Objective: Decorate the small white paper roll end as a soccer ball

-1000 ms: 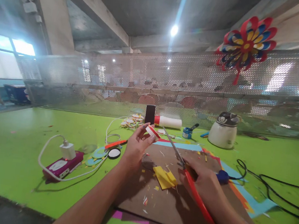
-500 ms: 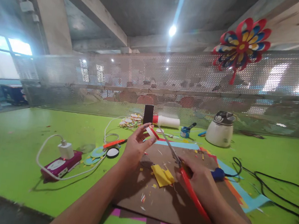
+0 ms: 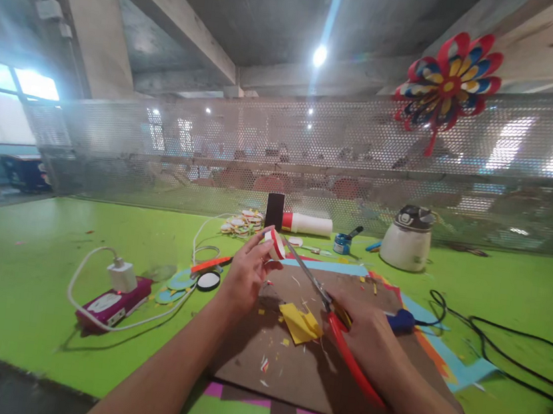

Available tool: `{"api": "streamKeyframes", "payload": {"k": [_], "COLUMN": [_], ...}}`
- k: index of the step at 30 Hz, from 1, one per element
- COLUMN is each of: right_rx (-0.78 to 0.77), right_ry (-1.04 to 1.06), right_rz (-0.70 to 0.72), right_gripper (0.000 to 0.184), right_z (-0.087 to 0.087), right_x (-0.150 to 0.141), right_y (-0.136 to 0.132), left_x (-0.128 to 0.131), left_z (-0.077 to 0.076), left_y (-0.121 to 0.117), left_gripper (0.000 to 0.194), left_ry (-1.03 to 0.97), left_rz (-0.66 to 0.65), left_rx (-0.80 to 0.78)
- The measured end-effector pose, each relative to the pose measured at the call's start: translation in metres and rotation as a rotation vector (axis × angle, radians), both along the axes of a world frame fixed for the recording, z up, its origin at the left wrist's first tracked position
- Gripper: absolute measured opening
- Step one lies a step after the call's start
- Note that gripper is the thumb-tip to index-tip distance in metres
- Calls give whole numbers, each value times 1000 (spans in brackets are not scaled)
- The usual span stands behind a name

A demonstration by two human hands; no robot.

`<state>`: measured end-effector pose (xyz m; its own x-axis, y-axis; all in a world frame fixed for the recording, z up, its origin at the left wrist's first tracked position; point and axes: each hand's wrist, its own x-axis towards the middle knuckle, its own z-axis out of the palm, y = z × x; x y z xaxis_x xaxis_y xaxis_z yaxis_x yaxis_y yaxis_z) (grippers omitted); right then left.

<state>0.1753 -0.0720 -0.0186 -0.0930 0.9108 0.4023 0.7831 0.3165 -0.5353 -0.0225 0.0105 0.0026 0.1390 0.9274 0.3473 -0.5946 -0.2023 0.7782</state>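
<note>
My left hand pinches a small round white piece with a red rim, tilted above the board. Wrapped around red-handled scissors is my right hand. The blades point up and left, their tip close beside the round piece; whether they touch it I cannot tell. Beneath both hands lies a brown board with a folded yellow paper piece and small paper scraps on it.
A purple power block with a white plug and cable sits left. An orange cutter lies near a black-rimmed white disc. Behind are a phone, a blue jar and a white pot. Black cable runs right.
My left hand has turned the round piece, so more of its flat face shows, and moved it slightly left. The scissors have shifted a little left with my right hand.
</note>
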Motion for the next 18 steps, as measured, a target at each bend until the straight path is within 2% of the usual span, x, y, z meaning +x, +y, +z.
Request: {"api": "streamKeyframes", "payload": {"k": [6,9,18], "right_rx": [-15,-15,-9], "right_ry": [13,28,117], "right_rz": [32,11,-82], "right_gripper": [44,41,56], "right_z": [-3,-4,1], "right_x": [1,2,-4], "right_y": [2,4,2], "left_x": [1,1,0], "left_z": [-3,-5,-4], "left_y": [5,9,11], "left_gripper": [24,21,18], "left_ry": [-52,-64,-81], "left_rz": [34,71,98], "left_rx": [-122,-192,-279]}}
